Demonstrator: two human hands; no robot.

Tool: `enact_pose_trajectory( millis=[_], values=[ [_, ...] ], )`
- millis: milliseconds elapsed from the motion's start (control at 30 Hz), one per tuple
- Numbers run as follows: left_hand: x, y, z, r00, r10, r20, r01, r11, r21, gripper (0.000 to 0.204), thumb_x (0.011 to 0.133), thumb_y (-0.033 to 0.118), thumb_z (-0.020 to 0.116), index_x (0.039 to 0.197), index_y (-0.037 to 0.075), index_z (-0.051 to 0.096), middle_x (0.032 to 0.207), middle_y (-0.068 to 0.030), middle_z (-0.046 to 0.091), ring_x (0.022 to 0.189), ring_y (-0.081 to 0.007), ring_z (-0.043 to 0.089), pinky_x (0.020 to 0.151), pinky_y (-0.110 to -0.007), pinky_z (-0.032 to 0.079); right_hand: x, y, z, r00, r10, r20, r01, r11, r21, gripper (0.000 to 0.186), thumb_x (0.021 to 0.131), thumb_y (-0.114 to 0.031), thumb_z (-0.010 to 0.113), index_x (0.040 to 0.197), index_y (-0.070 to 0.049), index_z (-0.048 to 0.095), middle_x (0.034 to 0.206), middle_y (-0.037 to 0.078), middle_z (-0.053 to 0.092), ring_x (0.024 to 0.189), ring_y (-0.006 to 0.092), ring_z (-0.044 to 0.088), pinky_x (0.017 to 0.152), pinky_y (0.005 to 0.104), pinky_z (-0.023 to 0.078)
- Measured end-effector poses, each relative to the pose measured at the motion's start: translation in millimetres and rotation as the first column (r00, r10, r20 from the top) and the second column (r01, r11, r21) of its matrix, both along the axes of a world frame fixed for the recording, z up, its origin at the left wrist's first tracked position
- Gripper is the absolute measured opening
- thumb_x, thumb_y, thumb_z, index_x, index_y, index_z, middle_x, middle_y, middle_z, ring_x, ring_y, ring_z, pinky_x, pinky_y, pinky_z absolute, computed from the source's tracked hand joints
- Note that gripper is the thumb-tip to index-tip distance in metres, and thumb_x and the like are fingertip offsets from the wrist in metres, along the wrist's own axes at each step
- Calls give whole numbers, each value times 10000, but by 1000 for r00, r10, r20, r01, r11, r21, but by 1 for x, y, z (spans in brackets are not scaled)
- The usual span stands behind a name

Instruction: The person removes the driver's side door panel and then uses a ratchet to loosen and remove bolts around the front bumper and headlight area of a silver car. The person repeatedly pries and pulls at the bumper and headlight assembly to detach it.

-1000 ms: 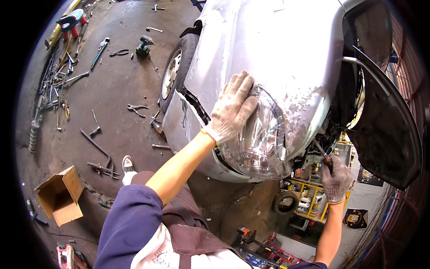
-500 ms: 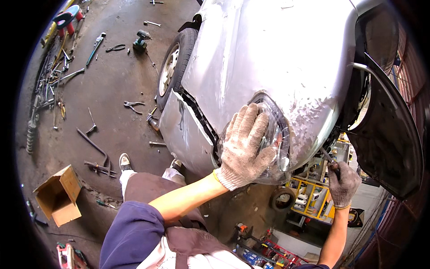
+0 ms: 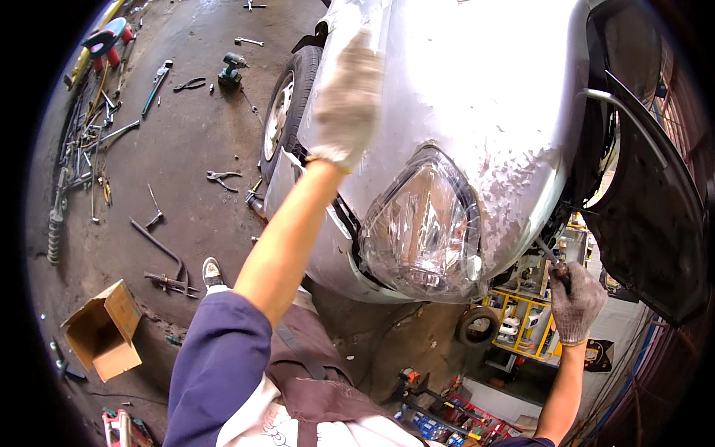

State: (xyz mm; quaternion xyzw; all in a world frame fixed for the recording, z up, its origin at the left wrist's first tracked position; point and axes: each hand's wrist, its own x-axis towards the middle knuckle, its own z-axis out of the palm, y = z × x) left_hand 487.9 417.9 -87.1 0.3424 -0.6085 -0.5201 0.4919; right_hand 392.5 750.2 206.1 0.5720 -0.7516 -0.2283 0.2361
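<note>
Here's the headlight point(image 3: 428, 227), film-wrapped and seated at the corner of the silver car point(image 3: 462, 82), between the hands! The left hand point(image 3: 348, 100), blurred, sits beyond it to the left over the fender, fingers stretched out, empty as far as it shows; contact, can't tell. Right of the lamp, the right hand point(image 3: 578, 302) curls tight round a metal-shafted tool point(image 3: 549, 253). Lower right, a dark poster point(image 3: 598, 356), markings too small to read.

Looking down on the dark, stained floor point(image 3: 194, 149): spotting a green drill point(image 3: 232, 68) near black pliers point(image 3: 189, 84), picking out a spanner point(image 3: 249, 42) beyond, catching an open cardboard box point(image 3: 104, 328) lower left.
</note>
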Motion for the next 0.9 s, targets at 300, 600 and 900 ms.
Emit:
enact_pose_trajectory(
  millis=[300, 600, 900],
  values=[
    [-58, 33, -8, 993, -54, -104, 46, 996, -74, 576, 1109, 396, 483, 1549, 25, 506, 1644, -230, 434, 1543, -385, 378, 1277, -445, 285, 9, 14, -10, 996, -93, -5, 92, 991, -101, 165, 876, -122, 833, 947, -72, 693, 731, 117, 661, 632, 325, 654, 612, 424, 490],
    [-32, 63, -13, 991, -84, -103, 77, 995, -71, 563, 1107, 362, 503, 1566, 35, 493, 1655, -234, 418, 1565, -398, 344, 1290, -464, 263, 7, 9, -10, 997, -74, 33, 77, 991, -105, 188, 819, -118, 846, 888, -75, 677, 680, 116, 623, 592, 340, 622, 576, 419, 468],
    [-23, 79, -12, 993, -100, -60, 96, 993, -69, 559, 1112, 336, 510, 1601, 68, 462, 1682, -195, 392, 1579, -382, 322, 1287, -467, 259, 0, 15, -9, 988, -107, 110, 120, 987, -112, 212, 806, -126, 866, 896, -81, 679, 685, 84, 635, 593, 303, 619, 583, 416, 469]
  ],
)
